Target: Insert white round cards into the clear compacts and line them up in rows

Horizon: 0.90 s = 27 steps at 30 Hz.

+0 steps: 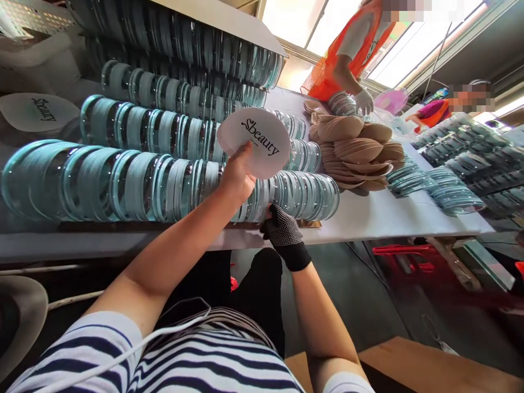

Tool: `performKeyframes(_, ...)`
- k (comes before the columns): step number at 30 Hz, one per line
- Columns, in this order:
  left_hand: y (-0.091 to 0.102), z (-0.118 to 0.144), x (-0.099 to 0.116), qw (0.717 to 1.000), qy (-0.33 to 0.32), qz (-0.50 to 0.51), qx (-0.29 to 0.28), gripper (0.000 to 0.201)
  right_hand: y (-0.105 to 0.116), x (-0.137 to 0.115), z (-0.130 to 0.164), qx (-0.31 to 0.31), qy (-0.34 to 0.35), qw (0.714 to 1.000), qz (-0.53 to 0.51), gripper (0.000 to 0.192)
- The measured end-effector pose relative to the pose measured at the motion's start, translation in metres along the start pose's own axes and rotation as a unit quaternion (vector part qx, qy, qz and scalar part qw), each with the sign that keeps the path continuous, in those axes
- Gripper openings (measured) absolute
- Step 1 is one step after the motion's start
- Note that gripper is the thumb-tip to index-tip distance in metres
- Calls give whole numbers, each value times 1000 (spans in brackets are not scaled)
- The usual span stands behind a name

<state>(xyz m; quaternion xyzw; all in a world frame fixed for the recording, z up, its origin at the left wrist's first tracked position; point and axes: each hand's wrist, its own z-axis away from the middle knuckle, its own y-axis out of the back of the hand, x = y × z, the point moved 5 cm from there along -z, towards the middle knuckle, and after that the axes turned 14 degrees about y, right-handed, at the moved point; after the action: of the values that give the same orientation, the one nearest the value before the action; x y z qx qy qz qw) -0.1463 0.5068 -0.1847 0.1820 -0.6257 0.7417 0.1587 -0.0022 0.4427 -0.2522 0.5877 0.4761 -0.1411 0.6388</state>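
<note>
My bare left hand (241, 172) grips a stack of white oval cards (262, 139) printed with "beauty", its thumb on the top card. The stack is held above the nearest row of clear, round-rimmed plastic pieces (139, 185), which have pale bands around them. My right hand (284, 229), in a black dotted glove, is at the front side of that row. Its fingers are bent against the row's lower edge, and their tips are partly hidden, so whether they pinch a piece is unclear.
More rows of the clear pieces lie behind, under a white board (229, 22). Stacked tan oval pads (356, 147) sit to the right. Another card stack (39, 112) lies at far left. A co-worker in an orange vest (347, 38) stands across the white table (364, 215).
</note>
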Motion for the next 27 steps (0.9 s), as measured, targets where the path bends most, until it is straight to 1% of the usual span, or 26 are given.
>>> performKeyframes(1, 1, 0, 0, 1000, -6, -2, 0, 51, -7, 3, 3, -34, -1, 991, -126, 53)
performKeyframes(2, 1, 0, 0, 1000, -13, -4, 0, 52, -12, 4, 6, -67, 4, 971, -229, 61)
performKeyframes(3, 2, 0, 0, 1000, -21, -7, 0, 53, -14, 3, 10, -95, 10, 951, -293, 64)
performKeyframes(4, 2, -1, 0, 1000, -29, -12, 1, 53, -12, 2, 11, -101, 18, 946, -306, 62)
performKeyframes(5, 2, -1, 0, 999, -37, -17, 2, 54, -4, 1, 10, -81, 31, 958, -272, 56)
performKeyframes(6, 2, -2, -1, 999, -44, -23, 2, 54, 9, 0, 6, -25, 49, 978, -204, 50)
performKeyframes(7, 1, -3, -1, 998, -49, -30, 0, 54, 26, -3, 1, 53, 73, 989, -118, 47)
performKeyframes(8, -1, -4, -1, 998, -51, -37, -3, 53, 44, -8, -6, 142, 102, 984, -35, 46)
performKeyframes(9, -2, -5, -1, 998, -52, -45, -5, 52, 61, -16, -13, 220, 134, 965, 35, 47)
performKeyframes(10, -4, -5, -1, 997, -53, -53, -8, 49, 75, -23, -22, 276, 162, 943, 87, 49)
performKeyframes(11, -6, -4, -1, 996, -55, -62, -11, 45, 84, -30, -31, 299, 181, 929, 124, 53)
performKeyframes(12, -7, -2, -1, 996, -60, -71, -11, 40, 88, -37, -41, 297, 191, 922, 157, 56)
performKeyframes(13, -8, 1, 0, 995, -66, -78, -9, 36, 89, -44, -49, 283, 199, 919, 189, 58)
performKeyframes(14, -9, 5, 1, 994, -73, -84, -4, 33, 87, -52, -53, 271, 206, 914, 222, 58)
performKeyframes(16, -8, 15, 4, 992, -86, -94, 13, 27, 77, -69, -53, 276, 236, 892, 268, 56)
performKeyframes(18, -7, 27, 6, 989, -94, -110, 35, 23, 64, -84, -48, 292, 274, 873, 277, 53)
performKeyframes(19, -7, 32, 8, 988, -97, -117, 39, 21, 60, -88, -46, 303, 275, 872, 268, 50)
performKeyframes(21, -9, 40, 11, 987, -93, -128, 22, 17, 57, -87, -43, 333, 240, 881, 235, 47)
performKeyframes(22, -10, 42, 14, 987, -89, -131, 4, 17, 60, -84, -38, 360, 213, 881, 222, 47)
performKeyframes(23, -11, 43, 18, 987, -83, -134, -13, 19, 64, -80, -29, 395, 187, 873, 218, 49)
performKeyframes(24, -11, 42, 23, 987, -78, -136, -26, 21, 68, -78, -15, 427, 170, 859, 224, 50)
performKeyframes(25, -9, 40, 30, 988, -77, -135, -27, 24, 71, -76, 4, 450, 161, 845, 241, 52)
performKeyframes(26, -7, 37, 37, 988, -80, -128, -22, 26, 72, -75, 25, 461, 157, 833, 263, 52)
performKeyframes(27, -3, 34, 44, 989, -82, -119, -16, 27, 70, -74, 46, 450, 150, 832, 286, 51)
